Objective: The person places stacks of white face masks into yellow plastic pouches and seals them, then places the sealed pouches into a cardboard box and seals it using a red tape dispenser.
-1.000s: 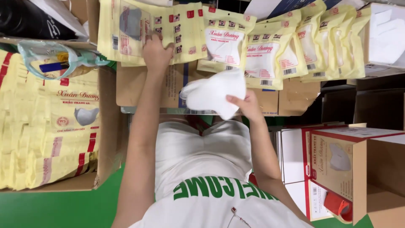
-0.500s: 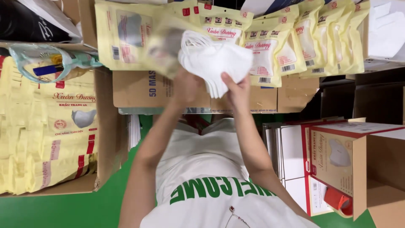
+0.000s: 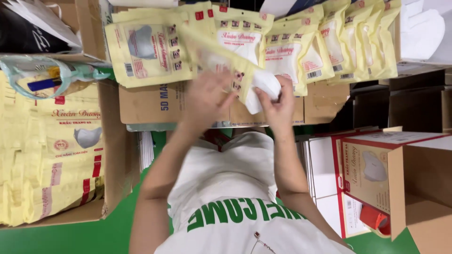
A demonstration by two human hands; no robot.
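nearest to us, we are looking down over our own white shirt [image 3: 235, 197] with its green lettering, and both forearms are reaching out ahead. our right hand [image 3: 278, 101] is pinching the stack of white masks [image 3: 261, 87], fingers closed round its lower edge, and is feeding it into the mouth of a pale yellow pouch [image 3: 221, 59]. our left hand [image 3: 207, 96] is gripping that pouch from below, fingers curled on its open end; the hand is blurred, so we cannot tell how firm the hold is. the masks are sitting half inside the pouch, half out, just above a flat cardboard box [image 3: 160, 101].

to our left, a carton [image 3: 115, 160] is holding a thick pile of empty yellow pouches [image 3: 52, 155]. to our right, red and cream printed boxes [image 3: 367, 174] are standing open. further off, a row of filled yellow packets [image 3: 301, 51] is lying overlapped across the work surface, and a loose white mask [image 3: 421, 33] is resting at the far right.

we are judging the risk as this: the pouch mouth looks narrow against the stack, so the masks could be catching on its edge and folding or splaying. the thin film could also be slipping from our left fingers, dropping the stack onto the packets beneath.
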